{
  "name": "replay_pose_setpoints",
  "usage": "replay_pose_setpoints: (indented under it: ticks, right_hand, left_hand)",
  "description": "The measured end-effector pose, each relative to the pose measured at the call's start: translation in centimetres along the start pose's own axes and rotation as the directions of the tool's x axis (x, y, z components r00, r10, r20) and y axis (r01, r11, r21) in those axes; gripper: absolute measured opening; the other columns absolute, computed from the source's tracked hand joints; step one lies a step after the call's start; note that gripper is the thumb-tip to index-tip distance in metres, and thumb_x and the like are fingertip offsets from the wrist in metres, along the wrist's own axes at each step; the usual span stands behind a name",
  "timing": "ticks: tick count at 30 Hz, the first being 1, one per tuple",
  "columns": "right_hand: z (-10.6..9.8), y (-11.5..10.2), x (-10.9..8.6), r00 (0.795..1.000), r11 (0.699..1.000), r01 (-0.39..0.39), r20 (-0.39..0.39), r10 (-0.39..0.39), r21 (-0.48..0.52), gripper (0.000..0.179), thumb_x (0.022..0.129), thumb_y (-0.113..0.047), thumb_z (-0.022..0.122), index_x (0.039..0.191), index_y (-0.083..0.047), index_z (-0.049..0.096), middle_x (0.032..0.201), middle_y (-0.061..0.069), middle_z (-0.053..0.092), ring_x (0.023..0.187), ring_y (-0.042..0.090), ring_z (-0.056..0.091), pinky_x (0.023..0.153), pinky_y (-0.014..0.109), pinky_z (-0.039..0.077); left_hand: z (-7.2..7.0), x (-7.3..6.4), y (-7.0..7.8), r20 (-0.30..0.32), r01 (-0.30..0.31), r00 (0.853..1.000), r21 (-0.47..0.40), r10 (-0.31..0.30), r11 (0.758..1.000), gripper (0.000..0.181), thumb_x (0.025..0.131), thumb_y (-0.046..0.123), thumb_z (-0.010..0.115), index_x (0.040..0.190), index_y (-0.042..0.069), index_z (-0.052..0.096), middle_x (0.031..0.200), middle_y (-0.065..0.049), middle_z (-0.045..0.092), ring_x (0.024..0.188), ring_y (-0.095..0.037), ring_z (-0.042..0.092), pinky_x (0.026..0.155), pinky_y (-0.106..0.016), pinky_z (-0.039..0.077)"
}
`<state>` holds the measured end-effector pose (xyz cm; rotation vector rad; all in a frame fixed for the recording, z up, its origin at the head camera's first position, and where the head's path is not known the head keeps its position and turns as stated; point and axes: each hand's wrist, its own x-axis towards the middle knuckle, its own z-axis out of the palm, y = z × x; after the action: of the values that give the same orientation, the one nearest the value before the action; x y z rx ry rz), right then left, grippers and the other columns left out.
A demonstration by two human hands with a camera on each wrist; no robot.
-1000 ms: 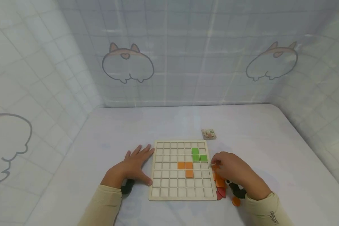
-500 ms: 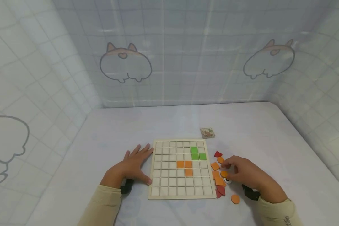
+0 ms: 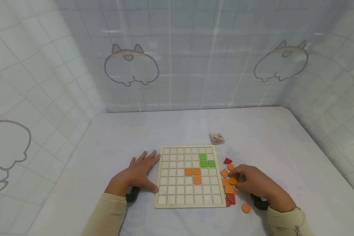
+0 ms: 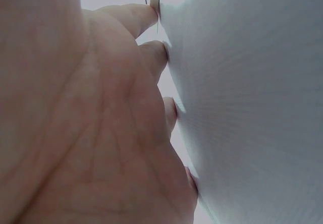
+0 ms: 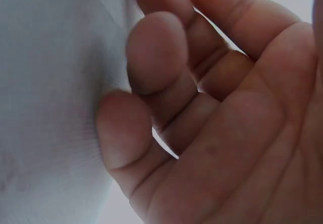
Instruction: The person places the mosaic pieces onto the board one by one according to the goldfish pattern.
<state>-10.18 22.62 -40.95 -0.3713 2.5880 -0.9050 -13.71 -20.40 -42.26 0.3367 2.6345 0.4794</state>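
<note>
A pale sheet (image 3: pixel 191 95) printed with grid lines and cartoon animal outlines (image 3: pixel 132 67) forms the background behind a white worktop (image 3: pixel 135 131). The left hand (image 3: pixel 138 173) rests on the worktop with its fingers spread apart; the tips of the index finger and thumb are at the left edge of a pale grid board (image 3: pixel 190 207). The board lies flat between the left fingers and the right fingers and has seven columns and seven rows. Three green square tiles (image 3: pixel 204 163) occupy cells on the side toward the right fingers; three orange square tiles (image 3: pixel 196 171) occupy cells near the middle.

The right hand (image 3: pixel 255 181) has its fingers curled, with the thumb and index finger at an orange disc (image 3: pixel 233 181). Whether they pinch the disc or only touch it cannot be determined.

A tilted orange square (image 3: pixel 225 173) lies just left of the right fingers. Beyond the fingertips are a second orange disc (image 3: pixel 230 167) and a red wedge (image 3: pixel 227 161); farther beyond lies a small printed card (image 3: pixel 216 138). Overlapping orange squares (image 3: pixel 228 189) and red pieces (image 3: pixel 230 198) lie on the near side of the fingers, by the board's right edge.
</note>
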Motion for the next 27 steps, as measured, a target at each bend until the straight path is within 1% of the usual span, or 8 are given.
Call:
replay_pose_setpoints:
  ticks: [6,9,11,14,16,18,22,27]
  right_hand:
    - [0.2,-0.3,0.3,0.999,0.999,-0.053,-0.001,0.053,-0.011,0.025,0.080,-0.007,0.076,0.105,-0.013,0.073,0.100,-0.002,0.065,0.087,0.016,0.053,0.075,0.032,0.049]
    - [0.3,-0.5,0.4,0.998,0.998,-0.068,-0.018,0.068,-0.008,0.024,0.080,-0.008,0.075,0.102,-0.013,0.070,0.095,-0.002,0.062,0.083,0.016,0.052,0.069,0.029,0.047]
    - [0.2,-0.7,0.2,0.997,0.998,-0.055,-0.056,0.056,0.011,0.024,0.081,-0.007,0.074,0.103,-0.013,0.069,0.090,-0.002,0.061,0.079,0.016,0.051,0.063,0.027,0.045]
    - [0.0,-1.3,-0.2,0.991,0.998,0.015,-0.134,-0.008,0.057,0.025,0.081,-0.006,0.072,0.104,-0.014,0.068,0.084,-0.001,0.058,0.075,0.016,0.050,0.057,0.025,0.043]
    - [0.1,-2.1,-0.2,0.986,0.994,0.076,-0.156,-0.063,0.080,0.026,0.080,-0.004,0.069,0.104,-0.015,0.068,0.082,-0.001,0.056,0.074,0.015,0.049,0.056,0.025,0.042]
    - [0.6,-3.2,-0.1,0.984,0.987,0.134,-0.129,-0.122,0.089,0.027,0.079,-0.004,0.069,0.103,-0.016,0.068,0.079,-0.002,0.056,0.070,0.012,0.049,0.056,0.024,0.043]
    - [2.3,-6.1,1.0,0.977,0.977,0.213,-0.022,-0.212,0.018,0.026,0.077,-0.006,0.067,0.100,-0.019,0.068,0.085,-0.009,0.060,0.067,0.008,0.050,0.058,0.023,0.045]
    - [5.2,-9.9,2.8,0.958,0.954,0.286,0.025,-0.285,-0.093,0.020,0.079,-0.010,0.067,0.096,-0.020,0.069,0.091,-0.014,0.062,0.081,0.008,0.055,0.072,0.025,0.050]
  left_hand:
    - [0.0,-0.1,0.1,0.006,0.003,1.000,-0.003,-0.003,1.000,0.134,0.055,0.063,0.092,0.163,0.023,0.024,0.172,-0.002,0.012,0.159,-0.037,-0.002,0.121,-0.070,-0.003]
    - [-0.1,-0.2,0.2,0.005,0.006,1.000,-0.006,-0.006,1.000,0.134,0.055,0.063,0.092,0.163,0.023,0.024,0.172,-0.002,0.012,0.159,-0.037,-0.002,0.121,-0.070,-0.003]
    - [-0.1,-0.2,0.3,0.007,0.006,1.000,-0.008,-0.006,1.000,0.134,0.055,0.063,0.092,0.163,0.023,0.024,0.172,-0.002,0.012,0.159,-0.037,-0.002,0.121,-0.070,-0.004]
    - [-0.2,-0.2,0.3,0.008,0.003,1.000,-0.004,-0.002,1.000,0.134,0.055,0.063,0.092,0.163,0.022,0.024,0.172,-0.003,0.012,0.159,-0.037,-0.002,0.121,-0.071,-0.003]
    - [-0.2,-0.3,0.3,0.008,0.001,1.000,-0.002,-0.001,1.000,0.134,0.055,0.063,0.092,0.163,0.022,0.024,0.172,-0.003,0.012,0.159,-0.037,-0.002,0.121,-0.071,-0.003]
    - [-0.2,-0.3,0.3,0.009,0.000,1.000,-0.003,0.000,1.000,0.134,0.056,0.062,0.092,0.163,0.021,0.024,0.172,-0.003,0.012,0.159,-0.037,-0.002,0.121,-0.071,-0.003]
    - [-0.2,-0.3,0.2,0.016,-0.001,1.000,-0.003,0.001,1.000,0.134,0.056,0.062,0.092,0.164,0.022,0.023,0.173,-0.002,0.011,0.159,-0.036,-0.003,0.121,-0.070,-0.003]
    - [-0.2,-0.1,0.2,0.008,-0.005,1.000,-0.007,0.005,1.000,0.134,0.056,0.062,0.092,0.163,0.022,0.023,0.172,-0.002,0.012,0.159,-0.037,-0.002,0.121,-0.070,-0.003]
